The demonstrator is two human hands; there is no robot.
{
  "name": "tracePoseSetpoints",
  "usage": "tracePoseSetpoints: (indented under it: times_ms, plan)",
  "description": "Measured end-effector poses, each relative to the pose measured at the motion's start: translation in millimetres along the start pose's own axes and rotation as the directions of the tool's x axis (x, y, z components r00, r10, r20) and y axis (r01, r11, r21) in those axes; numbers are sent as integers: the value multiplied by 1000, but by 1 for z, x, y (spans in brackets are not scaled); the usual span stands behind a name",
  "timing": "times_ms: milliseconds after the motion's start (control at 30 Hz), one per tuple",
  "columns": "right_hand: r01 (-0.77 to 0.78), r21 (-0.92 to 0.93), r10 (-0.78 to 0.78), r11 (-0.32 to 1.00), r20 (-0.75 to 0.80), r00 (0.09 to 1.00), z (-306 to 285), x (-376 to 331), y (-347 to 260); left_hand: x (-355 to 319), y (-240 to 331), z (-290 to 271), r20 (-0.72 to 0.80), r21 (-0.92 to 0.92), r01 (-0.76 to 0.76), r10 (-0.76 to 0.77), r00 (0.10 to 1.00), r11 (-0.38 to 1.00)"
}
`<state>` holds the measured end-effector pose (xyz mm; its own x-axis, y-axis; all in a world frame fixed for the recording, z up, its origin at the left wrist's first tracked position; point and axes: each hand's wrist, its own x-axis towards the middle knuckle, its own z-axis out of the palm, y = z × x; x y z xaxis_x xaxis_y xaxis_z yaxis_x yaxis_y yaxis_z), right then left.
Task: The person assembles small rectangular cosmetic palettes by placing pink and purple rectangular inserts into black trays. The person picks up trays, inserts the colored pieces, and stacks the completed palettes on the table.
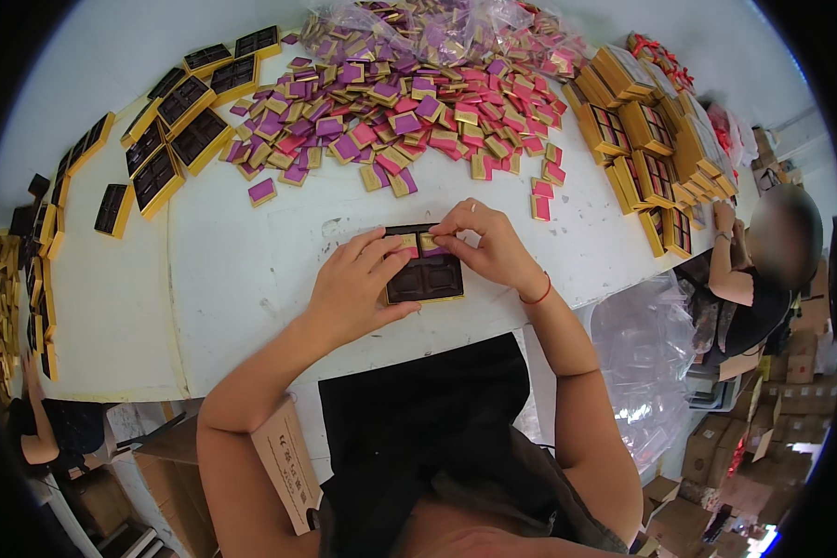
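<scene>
Broadly, a white table [251, 270] is spread with a heap of purple, pink and gold wrapped squares [409, 112], and rows of gold-edged trays [172, 139] are laid along its left and right sides. Near the front edge, at the middle, a dark compartment tray [426, 275] is set flat. It is steadied by the left hand [353, 288], whose fingers are closed against its left edge. A gold wrapped square [428, 242] is pinched between the fingertips of the right hand [488, 246] over the tray's top row.
</scene>
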<state>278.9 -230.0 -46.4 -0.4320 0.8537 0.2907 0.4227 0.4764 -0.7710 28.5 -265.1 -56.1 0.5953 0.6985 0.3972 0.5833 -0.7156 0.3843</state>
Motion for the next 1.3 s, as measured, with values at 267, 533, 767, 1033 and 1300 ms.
tracePoseSetpoints:
  times_ms: [267, 533, 767, 1033, 1300]
  plan:
    - [306, -320, -273, 896, 144, 951, -12, -13, -15, 5, 9, 0, 11, 60, -23, 22, 1000, 998]
    - [-89, -435, -21, 896, -242, 970, -52, 36, 68, 10, 6, 2, 40, 40, -33, 32, 999, 999]
    - [-232, -228, 166, 946, -273, 947, -42, 24, 48, 2, -3, -9, -58, -144, 16, -24, 998, 989]
    - [-85, 65, 93, 994, -118, 989, 18, -36, -23, -1, -10, -6, 60, -231, 92, -80, 995, 969]
    - [63, -225, -112, 972, -212, 971, 26, -52, -10, 0, -6, -7, 61, -174, 91, -81, 995, 981]
